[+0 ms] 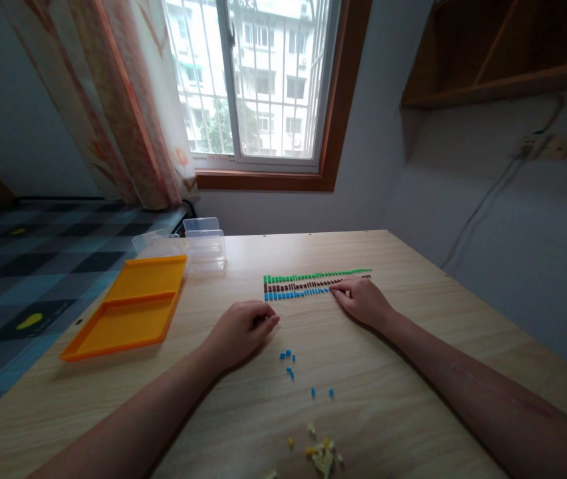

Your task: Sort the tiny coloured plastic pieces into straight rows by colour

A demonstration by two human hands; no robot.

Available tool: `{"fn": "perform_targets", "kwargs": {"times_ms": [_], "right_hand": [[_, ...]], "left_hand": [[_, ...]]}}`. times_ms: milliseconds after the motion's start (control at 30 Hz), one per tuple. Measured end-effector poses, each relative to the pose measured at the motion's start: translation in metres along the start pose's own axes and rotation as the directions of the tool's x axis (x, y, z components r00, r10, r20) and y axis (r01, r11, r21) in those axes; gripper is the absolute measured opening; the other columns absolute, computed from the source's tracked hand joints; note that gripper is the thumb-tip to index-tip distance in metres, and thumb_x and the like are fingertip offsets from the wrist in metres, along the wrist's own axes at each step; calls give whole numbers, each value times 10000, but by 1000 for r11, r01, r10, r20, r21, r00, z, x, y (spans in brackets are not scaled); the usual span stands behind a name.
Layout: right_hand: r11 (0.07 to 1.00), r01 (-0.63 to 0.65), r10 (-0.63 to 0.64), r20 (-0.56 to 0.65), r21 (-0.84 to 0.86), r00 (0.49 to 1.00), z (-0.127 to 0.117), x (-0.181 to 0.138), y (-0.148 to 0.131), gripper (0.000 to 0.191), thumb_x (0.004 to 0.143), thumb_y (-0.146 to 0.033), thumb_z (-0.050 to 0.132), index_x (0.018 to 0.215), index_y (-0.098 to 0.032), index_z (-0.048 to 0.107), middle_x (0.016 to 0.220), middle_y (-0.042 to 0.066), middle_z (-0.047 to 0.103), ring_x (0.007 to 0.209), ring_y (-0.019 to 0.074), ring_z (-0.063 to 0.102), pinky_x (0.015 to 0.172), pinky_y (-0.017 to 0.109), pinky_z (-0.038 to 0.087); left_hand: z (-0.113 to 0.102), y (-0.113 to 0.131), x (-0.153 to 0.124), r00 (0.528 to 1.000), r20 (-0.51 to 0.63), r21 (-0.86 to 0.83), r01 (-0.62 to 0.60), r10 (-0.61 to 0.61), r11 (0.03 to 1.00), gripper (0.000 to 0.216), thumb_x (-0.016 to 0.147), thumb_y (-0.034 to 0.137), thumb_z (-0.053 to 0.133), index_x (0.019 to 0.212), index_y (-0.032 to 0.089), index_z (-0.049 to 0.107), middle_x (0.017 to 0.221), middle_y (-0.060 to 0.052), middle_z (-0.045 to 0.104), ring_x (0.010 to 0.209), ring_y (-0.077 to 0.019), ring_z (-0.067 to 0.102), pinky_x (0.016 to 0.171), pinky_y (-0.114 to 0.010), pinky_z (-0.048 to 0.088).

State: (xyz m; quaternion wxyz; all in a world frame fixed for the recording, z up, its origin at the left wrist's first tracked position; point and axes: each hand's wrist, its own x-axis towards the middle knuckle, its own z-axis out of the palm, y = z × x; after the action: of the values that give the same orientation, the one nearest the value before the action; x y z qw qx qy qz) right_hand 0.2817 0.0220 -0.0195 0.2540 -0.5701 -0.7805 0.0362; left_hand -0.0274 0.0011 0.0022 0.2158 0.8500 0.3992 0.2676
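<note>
blue blocks (274, 297) in row, r hand (361, 301) pinched at its end, l hand (242, 330) half curled, holds unclear

Right hand (363, 299): its fingertips met the blue row (288, 295), but whether they pinched a block was too small to tell.
Brown row (288, 288): a stretch toward its right end was hidden behind the right hand.
Left hand (243, 332): curled fingers hid its palm; whether it held anything could not be told.
Pale yellow pieces (323, 460): partly hid one another; one was cut off by the near edge.
Building (264, 80): blurred by glare on the far side.
Shelf (507, 53): cut off on the right.
Bed (64, 266): cut off on the left.
</note>
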Motion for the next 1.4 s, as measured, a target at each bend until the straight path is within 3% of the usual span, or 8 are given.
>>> {"fn": "perform_targets", "kwargs": {"times_ms": [367, 500, 633, 733, 900, 1100, 1233, 1400], "right_hand": [[993, 97, -91, -80, 63, 993, -2, -2, 0, 237, 894, -192, 587, 996, -201, 801, 1003, 55, 746, 901, 173, 681, 828, 264, 517], [941, 298, -301, -8, 162, 954, -7, -15, -29, 240, 930, -208, 568, 998, -189, 797, 836, 55, 712, 734, 121, 625, 691, 221, 460], [861, 411, -448, 63, 299, 892, -5, -36, -69, 212, 943, -232, 585, 1001, -217, 788, 847, 31, 698, 689, 78, 598, 648, 190, 419], [828, 454, -504, 83, 330, 860, -2, -45, -85, 176, 930, -256, 614, 976, -228, 781, 841, 10, 690, 656, 64, 582, 645, 189, 409], [819, 493, -543, 121, 294, 831, 2, -46, -88, 163, 935, -289, 613, 933, -229, 765, 819, -2, 680, 689, 78, 604, 668, 196, 408], [848, 483, -519, 162, 218, 839, -5, -40, -74, 159, 922, -238, 602, 879, -217, 754, 836, 4, 694, 715, 87, 617, 690, 195, 412], [890, 432, -453, 183, 145, 872, -14, -26, -39, 200, 946, -255, 579, 903, -217, 770, 864, 26, 706, 743, 97, 630, 711, 195, 429], [933, 359, -360, 128, 28, 924, -16, -7, 11, 232, 953, -282, 573, 887, -208, 783, 866, 39, 708, 772, 120, 635, 709, 212, 453]], "left_hand": [[0, 0, -1, 1000, -5, 2, -12, 12, 1000, 240, 908, 262, 558, 725, 161, 676, 674, -10, 650, 635, -132, 548, 628, -242, 374], [1, 1, -1, 1000, -2, -4, -7, 7, 1000, 238, 909, 264, 566, 728, 160, 680, 677, -10, 649, 627, -129, 543, 624, -242, 371], [1, 3, -1, 1000, -1, -2, -15, 15, 1000, 237, 907, 265, 569, 731, 158, 685, 663, -8, 641, 623, -130, 536, 617, -244, 367], [1, 3, 0, 1000, -10, -1, -23, 23, 1000, 234, 906, 252, 564, 732, 156, 688, 656, -7, 634, 622, -130, 533, 615, -245, 366], [2, 2, 0, 1000, -10, 12, -14, 15, 1000, 222, 903, 250, 573, 741, 157, 693, 666, -8, 638, 630, -132, 537, 614, -246, 369], [1, 3, 0, 1000, -16, 11, -13, 13, 1000, 239, 902, 266, 563, 729, 157, 686, 673, -12, 651, 629, -133, 542, 620, -248, 385], [0, 3, 0, 1000, -14, 2, -21, 21, 1000, 256, 909, 278, 547, 727, 157, 682, 681, -18, 655, 637, -137, 552, 624, -249, 393], [-1, 2, 0, 999, -28, 1, -33, 33, 999, 241, 904, 265, 552, 727, 161, 678, 680, -17, 660, 641, -138, 558, 631, -250, 394]]}}
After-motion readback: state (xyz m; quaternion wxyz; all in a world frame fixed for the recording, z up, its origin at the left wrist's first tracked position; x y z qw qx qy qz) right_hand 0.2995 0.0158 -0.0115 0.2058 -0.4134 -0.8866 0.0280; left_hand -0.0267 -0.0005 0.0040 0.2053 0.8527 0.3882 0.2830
